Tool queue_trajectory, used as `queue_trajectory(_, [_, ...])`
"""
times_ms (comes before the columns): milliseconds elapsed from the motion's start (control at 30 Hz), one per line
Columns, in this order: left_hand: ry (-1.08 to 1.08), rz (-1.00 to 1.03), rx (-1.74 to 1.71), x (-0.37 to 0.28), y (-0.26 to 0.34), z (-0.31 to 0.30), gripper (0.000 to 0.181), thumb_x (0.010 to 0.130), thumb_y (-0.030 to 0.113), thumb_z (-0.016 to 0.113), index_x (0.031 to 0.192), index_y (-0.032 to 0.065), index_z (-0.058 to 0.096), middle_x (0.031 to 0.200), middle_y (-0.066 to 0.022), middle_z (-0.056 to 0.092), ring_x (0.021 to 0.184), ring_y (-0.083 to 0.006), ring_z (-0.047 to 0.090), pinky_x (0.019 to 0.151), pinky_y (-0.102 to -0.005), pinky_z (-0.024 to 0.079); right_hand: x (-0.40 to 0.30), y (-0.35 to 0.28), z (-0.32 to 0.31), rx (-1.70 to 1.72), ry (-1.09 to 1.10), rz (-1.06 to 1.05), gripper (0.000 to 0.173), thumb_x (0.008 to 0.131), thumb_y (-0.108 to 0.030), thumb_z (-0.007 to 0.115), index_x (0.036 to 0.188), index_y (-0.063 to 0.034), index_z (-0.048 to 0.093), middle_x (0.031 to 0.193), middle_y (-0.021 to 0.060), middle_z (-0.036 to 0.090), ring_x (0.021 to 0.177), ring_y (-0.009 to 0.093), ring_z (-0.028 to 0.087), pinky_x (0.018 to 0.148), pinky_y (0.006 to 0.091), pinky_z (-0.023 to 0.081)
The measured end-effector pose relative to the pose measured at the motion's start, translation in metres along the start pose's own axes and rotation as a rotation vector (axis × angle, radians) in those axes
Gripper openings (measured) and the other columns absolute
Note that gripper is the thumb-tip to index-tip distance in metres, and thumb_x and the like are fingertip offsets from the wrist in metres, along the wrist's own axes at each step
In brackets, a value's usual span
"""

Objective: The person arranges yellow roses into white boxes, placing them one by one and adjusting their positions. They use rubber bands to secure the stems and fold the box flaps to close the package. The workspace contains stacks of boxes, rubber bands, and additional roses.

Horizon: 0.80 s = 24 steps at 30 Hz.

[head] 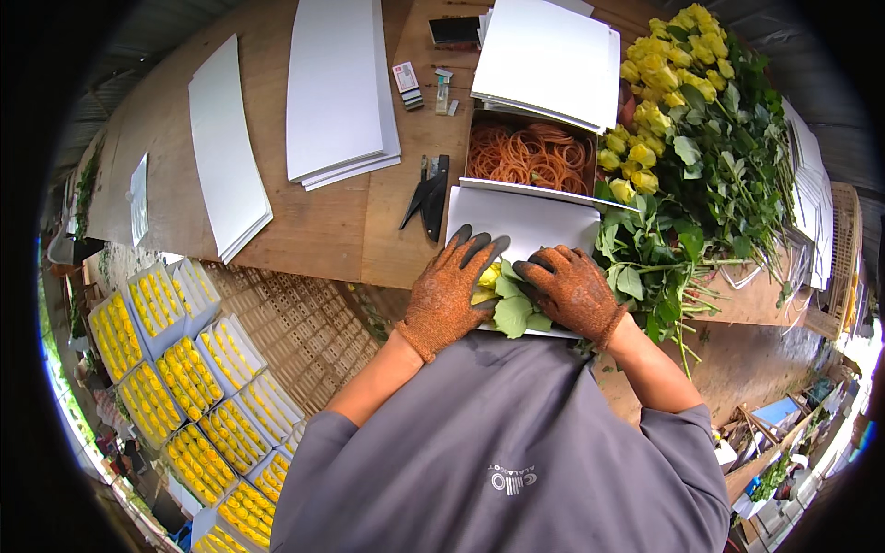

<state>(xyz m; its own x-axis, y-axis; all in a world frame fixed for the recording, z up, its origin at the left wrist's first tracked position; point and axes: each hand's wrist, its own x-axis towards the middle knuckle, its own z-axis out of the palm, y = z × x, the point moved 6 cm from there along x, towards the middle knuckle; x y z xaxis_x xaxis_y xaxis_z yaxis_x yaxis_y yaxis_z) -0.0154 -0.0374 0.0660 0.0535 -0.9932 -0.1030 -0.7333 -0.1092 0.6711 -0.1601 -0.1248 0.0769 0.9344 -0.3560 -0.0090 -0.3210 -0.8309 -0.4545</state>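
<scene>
My left hand (451,290), in an orange knit glove with dark fingertips, lies with fingers spread beside yellow rose heads (489,276); its thumb touches them. Opposite it, my right hand (575,292), in a matching glove, bends its fingers over green rose leaves (513,314). Whether it grips stems beneath is hidden. Flowers and leaves rest on a white sheet (522,218) at the table's front edge, close against my grey shirt. Just beyond the sheet stands a box of orange rubber bands (529,155), partly covered by a stack of white sheets (546,59).
A black stapler (430,197) and small staple boxes (408,86) lie on the wooden table (332,228). White sheet stacks (339,90) (228,152) sit leftward. Loose yellow roses (681,62) pile at right. Wrapped rose bunches (190,377) stand low left beside a woven crate surface (290,332).
</scene>
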Motion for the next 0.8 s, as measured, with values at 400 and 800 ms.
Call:
queue_trajectory(400, [-0.121, 0.066, 0.084, -0.001, 0.004, -0.001, 0.063, 0.07, 0.02, 0.083, 0.13, 0.0194, 0.066, 0.145, -0.0189, 0.047, 0.141, -0.0449, 0.037, 0.111, -0.0515, 0.041, -0.027, 0.183, -0.107, -0.18, -0.117, 0.838, 0.041, 0.094, -0.039, 0.062, 0.104, 0.0001, 0.067, 0.094, 0.024, 0.071, 0.095, 0.043, 0.068, 0.081, 0.0505, 0.054])
queue_trajectory(800, [0.029, 0.025, 0.002, 0.006, 0.003, -0.001, 0.035, 0.081, 0.017, 0.078, 0.115, 0.0132, 0.075, 0.141, -0.0155, 0.052, 0.135, -0.0417, 0.041, 0.111, -0.0486, 0.039, -0.072, 0.145, -0.144, 0.465, 0.144, 0.699, 0.034, 0.088, -0.012, 0.064, 0.12, 0.0005, 0.063, 0.103, 0.0136, 0.07, 0.092, 0.024, 0.064, 0.084, 0.0349, 0.05])
